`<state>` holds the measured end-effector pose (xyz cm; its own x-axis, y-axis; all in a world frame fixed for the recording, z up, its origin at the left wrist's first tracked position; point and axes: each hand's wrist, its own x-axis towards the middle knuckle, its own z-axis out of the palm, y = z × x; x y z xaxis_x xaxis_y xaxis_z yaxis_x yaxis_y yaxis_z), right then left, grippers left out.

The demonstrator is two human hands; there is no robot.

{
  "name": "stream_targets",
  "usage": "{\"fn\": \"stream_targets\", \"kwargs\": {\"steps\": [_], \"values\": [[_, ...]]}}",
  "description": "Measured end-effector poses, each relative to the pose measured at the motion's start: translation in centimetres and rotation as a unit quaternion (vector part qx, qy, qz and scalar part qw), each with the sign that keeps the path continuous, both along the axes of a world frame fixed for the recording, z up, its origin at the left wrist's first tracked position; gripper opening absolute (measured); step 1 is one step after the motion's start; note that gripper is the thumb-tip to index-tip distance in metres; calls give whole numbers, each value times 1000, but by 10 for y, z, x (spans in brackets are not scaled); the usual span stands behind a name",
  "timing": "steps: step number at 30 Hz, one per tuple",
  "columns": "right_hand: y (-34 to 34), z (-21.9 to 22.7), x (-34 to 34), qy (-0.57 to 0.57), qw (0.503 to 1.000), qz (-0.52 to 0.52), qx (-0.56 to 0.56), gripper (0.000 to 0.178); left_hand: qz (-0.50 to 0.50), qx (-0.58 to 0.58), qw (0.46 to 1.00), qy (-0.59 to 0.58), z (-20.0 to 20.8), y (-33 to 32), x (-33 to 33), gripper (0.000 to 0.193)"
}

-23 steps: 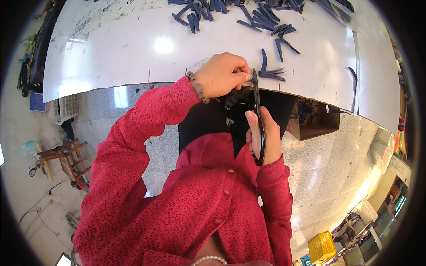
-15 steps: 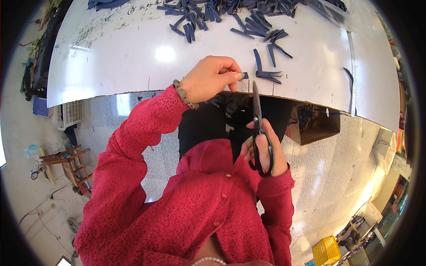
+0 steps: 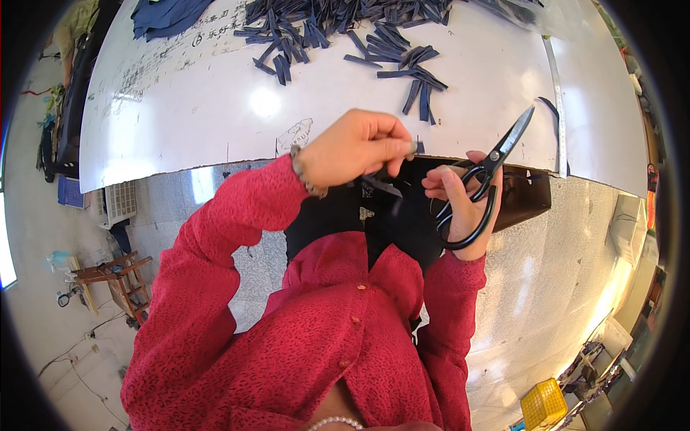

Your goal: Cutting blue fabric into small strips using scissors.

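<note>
My left hand (image 3: 363,151) is closed in a pinch at the table's near edge. A dark blue fabric strip (image 3: 420,148) shows its short end just beyond the fingertips, and more dark strip hangs blurred below the hand. To the right, my right hand (image 3: 468,212) holds black-handled scissors (image 3: 496,156), its fingers through and around the loops. The blades look closed and point up and to the right, apart from the strip. Several short cut strips (image 3: 424,97) lie on the table beyond my left hand.
A heap of dark blue strips (image 3: 338,18) covers the far part of the white table (image 3: 180,108). Folded blue cloth (image 3: 169,16) lies far left. A ruler-like strip (image 3: 557,108) runs along the right side. Below the table stands a brown box (image 3: 528,197); a yellow basket (image 3: 543,404) sits lower right.
The scissors have swung away from my left hand and turned to the upper right. My left hand has shifted slightly right and nearer. The nearest cut strips now lie farther back, against other strips.
</note>
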<state>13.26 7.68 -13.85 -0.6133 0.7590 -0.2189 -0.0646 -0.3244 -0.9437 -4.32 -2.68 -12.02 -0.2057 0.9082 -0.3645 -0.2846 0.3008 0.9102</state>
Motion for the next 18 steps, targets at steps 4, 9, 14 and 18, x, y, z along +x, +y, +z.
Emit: {"fn": "stream_targets", "kwargs": {"steps": [4,9,14,18], "values": [[-8,6,-12,-15,999,31,28,46,0,-18,1000,25,-2,-10,17,15],[-11,5,-17,-55,996,46,44,44,-13,-41,998,46,-4,-12,19,17],[-16,1,-18,-58,993,54,92,43,-28,-32,996,81,-18,-19,16,20],[-8,5,-20,-88,988,7,126,42,-60,-24,984,166,-17,-32,-2,23]]}}
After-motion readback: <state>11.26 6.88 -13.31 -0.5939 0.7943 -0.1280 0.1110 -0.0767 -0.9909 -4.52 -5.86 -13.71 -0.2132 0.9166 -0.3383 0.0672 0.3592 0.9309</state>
